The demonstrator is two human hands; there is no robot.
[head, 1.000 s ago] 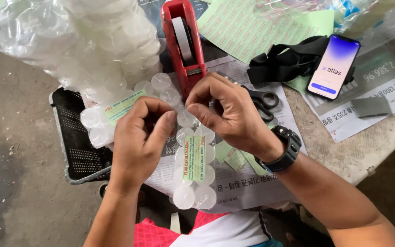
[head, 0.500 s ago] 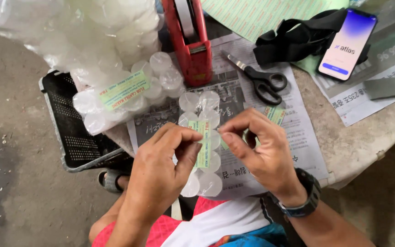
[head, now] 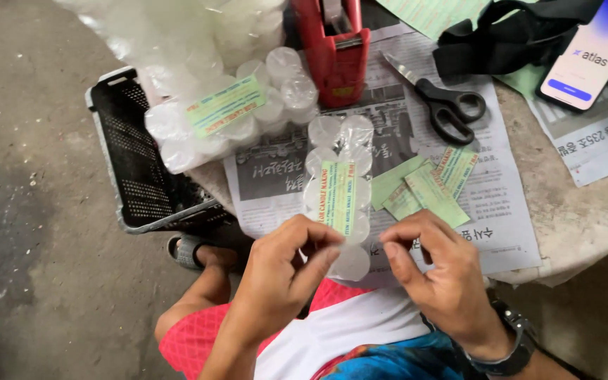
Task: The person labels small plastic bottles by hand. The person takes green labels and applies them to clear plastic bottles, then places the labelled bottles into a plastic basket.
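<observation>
Clear plastic packet of small white round candles with a green paper label (head: 338,204), lying on newspaper (head: 501,232): left hand (head: 279,271) and right hand (head: 438,271) are pinching its near end closed, best pressed evenly, flat.

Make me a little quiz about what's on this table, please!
1. True or false: the scissors lie open on bare stone.
2. What colour is the tape dispenser?
3. Which hands touch the near end of the clear pack of white tea lights? A) left hand only B) right hand only C) both

Key:
1. False; they lie shut on newspaper.
2. Red.
3. C
</observation>
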